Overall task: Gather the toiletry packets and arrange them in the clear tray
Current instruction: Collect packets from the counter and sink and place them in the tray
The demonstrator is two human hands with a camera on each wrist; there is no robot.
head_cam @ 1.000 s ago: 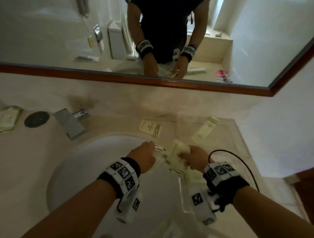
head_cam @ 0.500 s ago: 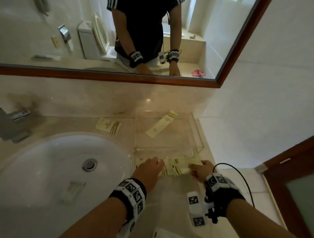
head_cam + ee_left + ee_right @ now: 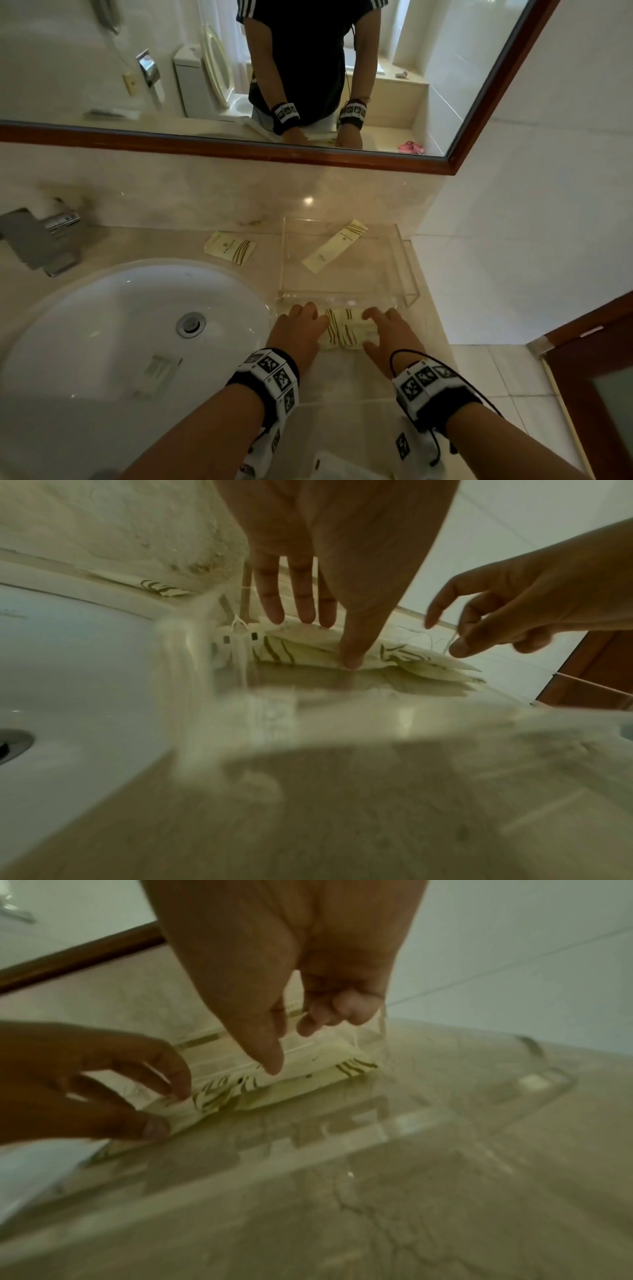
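A stack of cream toiletry packets (image 3: 344,330) with brown stripes lies flat just in front of the near wall of the clear tray (image 3: 407,267). The wrist views show another clear wall on the near side of the stack (image 3: 318,1064). My left hand (image 3: 301,329) is at the stack's left end, fingers straight, thumb tip on the stack's (image 3: 308,653) edge. My right hand (image 3: 390,332) hovers over the right end, fingers loosely bent, gripping nothing. One long packet (image 3: 334,251) lies slantwise inside the tray. Another packet (image 3: 230,246) lies on the counter to the tray's left.
The white sink basin (image 3: 120,325) fills the counter to the left, with the metal faucet (image 3: 37,240) behind it. A wood-framed mirror (image 3: 239,150) runs along the back wall. A white wall and a brown door (image 3: 599,377) close the right side.
Both hands carried the bundle of packets from over the sink's edge to the right and set it down by the tray. Their grip has loosened, and the fingers now lie open at the stack's ends.
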